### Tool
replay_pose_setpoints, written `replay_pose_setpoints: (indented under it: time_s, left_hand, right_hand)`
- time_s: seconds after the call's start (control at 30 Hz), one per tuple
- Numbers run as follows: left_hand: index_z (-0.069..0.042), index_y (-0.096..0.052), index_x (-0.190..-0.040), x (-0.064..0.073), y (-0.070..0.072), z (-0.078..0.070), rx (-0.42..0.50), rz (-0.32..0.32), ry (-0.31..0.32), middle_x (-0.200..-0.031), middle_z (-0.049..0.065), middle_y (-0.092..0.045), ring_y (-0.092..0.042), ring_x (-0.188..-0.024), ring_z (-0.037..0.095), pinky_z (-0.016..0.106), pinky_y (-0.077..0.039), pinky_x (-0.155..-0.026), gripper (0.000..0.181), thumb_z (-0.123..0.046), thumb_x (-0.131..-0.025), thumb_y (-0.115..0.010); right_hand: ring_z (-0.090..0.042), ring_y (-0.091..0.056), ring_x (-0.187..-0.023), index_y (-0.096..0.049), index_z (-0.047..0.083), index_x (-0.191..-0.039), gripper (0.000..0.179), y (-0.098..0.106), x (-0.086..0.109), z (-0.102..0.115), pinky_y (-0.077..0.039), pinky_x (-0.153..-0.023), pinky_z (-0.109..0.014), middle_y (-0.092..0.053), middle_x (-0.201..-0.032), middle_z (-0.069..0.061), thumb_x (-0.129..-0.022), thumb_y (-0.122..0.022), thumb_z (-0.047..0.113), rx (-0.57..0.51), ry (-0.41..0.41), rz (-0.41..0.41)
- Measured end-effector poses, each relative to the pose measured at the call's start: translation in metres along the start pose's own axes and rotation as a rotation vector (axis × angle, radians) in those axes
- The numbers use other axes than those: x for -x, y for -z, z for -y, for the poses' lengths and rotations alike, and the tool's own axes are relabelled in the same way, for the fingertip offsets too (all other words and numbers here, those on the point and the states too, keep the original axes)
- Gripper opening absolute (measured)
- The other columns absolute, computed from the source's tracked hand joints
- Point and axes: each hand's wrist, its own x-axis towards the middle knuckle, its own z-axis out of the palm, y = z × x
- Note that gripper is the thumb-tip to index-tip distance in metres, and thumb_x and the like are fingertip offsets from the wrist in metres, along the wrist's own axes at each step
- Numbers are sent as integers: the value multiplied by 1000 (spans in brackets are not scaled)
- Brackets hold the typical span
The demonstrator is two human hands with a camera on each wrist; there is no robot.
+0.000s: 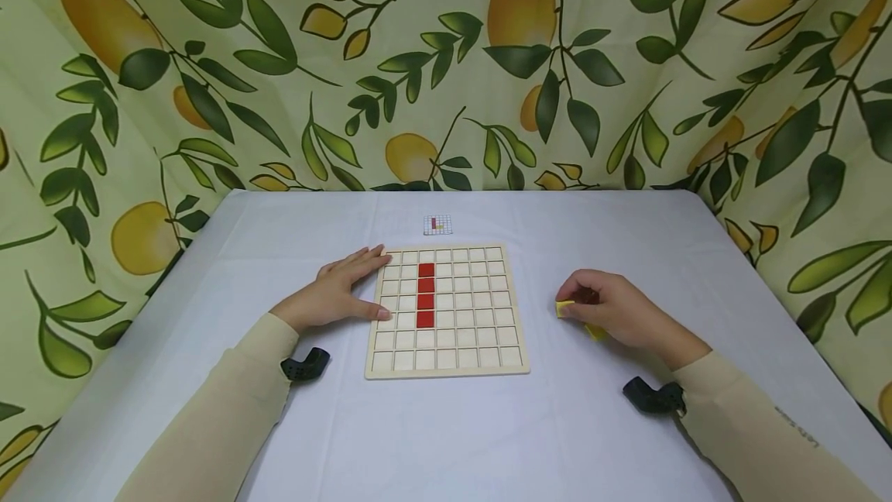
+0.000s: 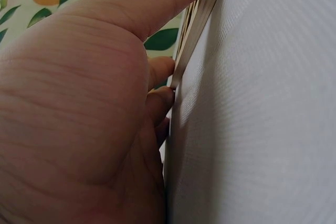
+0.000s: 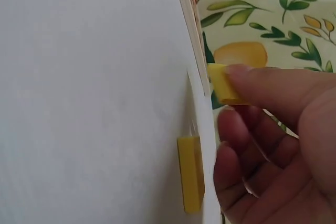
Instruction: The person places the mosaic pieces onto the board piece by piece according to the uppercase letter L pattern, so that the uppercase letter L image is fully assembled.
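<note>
On the table lies a wooden grid board [image 1: 465, 318], with several red square tiles [image 1: 425, 285] in a vertical column left of its middle. My left hand [image 1: 327, 294] rests at the board's left edge, thumb and fingers extended, fingertips touching the frame. To the right of the board, my right hand [image 1: 620, 312] pinches a yellow square tile [image 1: 564, 308] between thumb and fingers. The right wrist view shows that held tile [image 3: 223, 85] raised off the cloth. Under the hand, a second yellow tile [image 3: 190, 177] lies on the table, partly hidden in the head view.
Beyond the board's far edge is a small grid picture [image 1: 437, 225] with red and yellow marks. White cloth [image 1: 446, 440] covers the table. A curtain with fruit and leaves [image 1: 446, 60] hangs behind and at both sides. Dark wrist devices [image 1: 305, 365] sit by both cuffs.
</note>
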Motion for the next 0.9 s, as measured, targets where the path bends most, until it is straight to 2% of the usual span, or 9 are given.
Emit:
replay_pose_setpoints:
  time_s: [0.2, 0.33, 0.53, 0.73, 0.9]
  left_hand:
    - [-22, -40, -171, -1, -1, 0, 8, -4, 7, -180, -2, -20, -4, -166, 32, 70, -2, -124, 112, -62, -80, -91]
    - [-21, -40, -171, 0, -2, 0, 7, -8, 11, -180, -2, -20, -4, -166, 31, 69, -2, -124, 113, -61, -79, -92]
    - [-21, -40, -171, 0, -2, 0, 3, -6, 8, -180, -1, -20, -5, -166, 32, 70, -2, -124, 113, -62, -80, -91]
    - [-20, -40, -171, 1, 0, -2, 11, -2, 16, -181, -1, -19, -4, -166, 32, 70, -1, -124, 113, -61, -79, -92]
    - [-20, -40, -171, 1, 0, -3, 20, 0, 17, -181, -1, -19, -4, -166, 32, 70, -1, -124, 113, -61, -79, -92]
  right_hand:
    - [-26, -61, -90, -76, 12, -103, 12, -5, 2, 13, -53, -74, -28, -70, -99, -1, -98, -82, 3, -49, 27, -49]
    - [-24, -66, -93, -77, 11, -105, 12, -12, 3, 23, -55, -81, -28, -73, -102, 0, -98, -81, 2, -112, 77, -44]
    - [-21, -67, -91, -78, 11, -106, 11, -24, 1, 40, -57, -82, -29, -73, -101, 2, -98, -81, 3, -156, 154, -30]
    - [-22, -66, -92, -76, 10, -103, 10, -39, -17, 56, -56, -83, -30, -72, -100, 1, -99, -79, 1, -194, 164, 5]
    - [-24, -64, -89, -74, 11, -99, 12, -56, -39, 73, -55, -78, -30, -70, -97, 0, -98, -80, 0, -199, 162, 30]
